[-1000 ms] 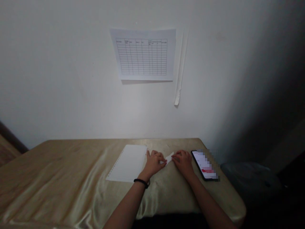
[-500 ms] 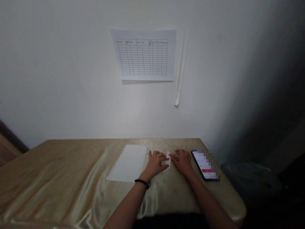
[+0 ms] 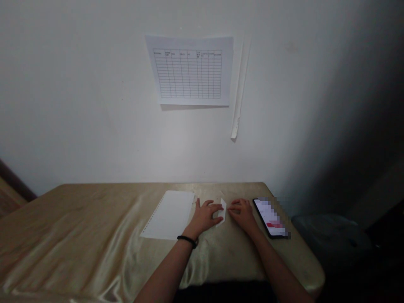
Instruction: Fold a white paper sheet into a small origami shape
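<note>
On the gold satin cloth lies a small folded piece of white paper (image 3: 223, 212), narrow and pointed at its far end. My left hand (image 3: 205, 215), with a black band at the wrist, holds the paper down with its thumb and index finger while its other fingers spread over the cloth. Just right of the paper, my right hand (image 3: 242, 213) rests with its fingers loosely bent and nothing visible in them. A thin gap separates its fingertips from the paper. Left of my left hand lies a white sheet with a punched edge (image 3: 168, 214).
A lit phone (image 3: 269, 219) lies right of my right hand, near the edge of the cloth-covered table (image 3: 78, 235). On the wall behind hang a printed table sheet (image 3: 192, 73) and a thin white strip (image 3: 239, 92). A dark rounded object (image 3: 334, 235) stands beyond the table's right side.
My right hand's fingertips have drawn back slightly to the right, off the folded paper. My left hand stays on it. The view has shifted a little.
</note>
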{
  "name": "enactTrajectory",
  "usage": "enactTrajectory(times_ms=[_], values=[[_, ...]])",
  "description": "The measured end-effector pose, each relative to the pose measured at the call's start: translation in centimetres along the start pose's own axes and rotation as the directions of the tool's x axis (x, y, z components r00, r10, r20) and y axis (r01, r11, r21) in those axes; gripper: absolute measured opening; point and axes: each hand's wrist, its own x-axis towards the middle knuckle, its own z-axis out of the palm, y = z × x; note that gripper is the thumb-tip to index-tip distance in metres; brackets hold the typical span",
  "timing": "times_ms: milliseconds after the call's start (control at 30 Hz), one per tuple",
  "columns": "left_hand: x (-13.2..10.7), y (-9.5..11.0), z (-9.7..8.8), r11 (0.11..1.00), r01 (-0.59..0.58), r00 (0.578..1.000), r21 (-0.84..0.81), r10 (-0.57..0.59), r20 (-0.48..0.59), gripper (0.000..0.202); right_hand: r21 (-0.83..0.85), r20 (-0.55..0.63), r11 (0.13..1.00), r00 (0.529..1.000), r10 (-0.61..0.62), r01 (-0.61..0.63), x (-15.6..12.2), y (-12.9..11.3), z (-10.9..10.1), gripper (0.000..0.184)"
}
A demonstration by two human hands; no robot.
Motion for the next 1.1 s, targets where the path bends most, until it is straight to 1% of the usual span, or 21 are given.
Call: enactTrajectory(times_ms=[200,333,467,567,700,867,1100], values=[[-0.1,-0.3,0.3,0.999,-0.004,1.000,0.039,0.004,0.012,0.046,0.054,0.061,0.998,0.998,-0.027,0.024,-0.4,-0.7,-0.4,0.014],[-0.1,-0.5,0.4,0.996,0.003,0.999,0.087,-0.006,0.042,0.048,0.085,0.100,0.996,0.995,-0.018,0.009,-0.6,-0.8,-0.5,0.008],[0.0,-0.4,0.4,0.990,0.032,0.998,0.136,-0.040,0.054,0.050,0.067,0.120,0.997,0.993,0.016,-0.024,-0.5,-1.0,-0.6,0.004],[0.0,-0.3,0.3,0.988,0.055,0.996,0.144,-0.065,0.069,0.050,0.026,0.124,0.998,0.991,0.046,-0.049,-0.4,-1.3,-0.7,0.005],[0.0,-0.1,0.1,0.986,0.072,0.993,0.148,-0.084,0.080,0.050,-0.032,0.097,0.998,0.994,0.057,-0.054,-0.4,-1.5,-0.6,0.007],[0.0,0.1,-0.2,0.983,0.080,0.991,0.165,-0.096,0.089,0.051,-0.094,0.031,0.995,0.999,0.017,-0.014,-0.4,-1.3,-0.3,0.005],[0.0,0.3,-0.4,0.979,0.089,0.990,0.183,-0.108,0.096,0.051,-0.147,-0.022,0.989,1.000,0.022,-0.025,-0.3,-1.3,0.0,0.008]])
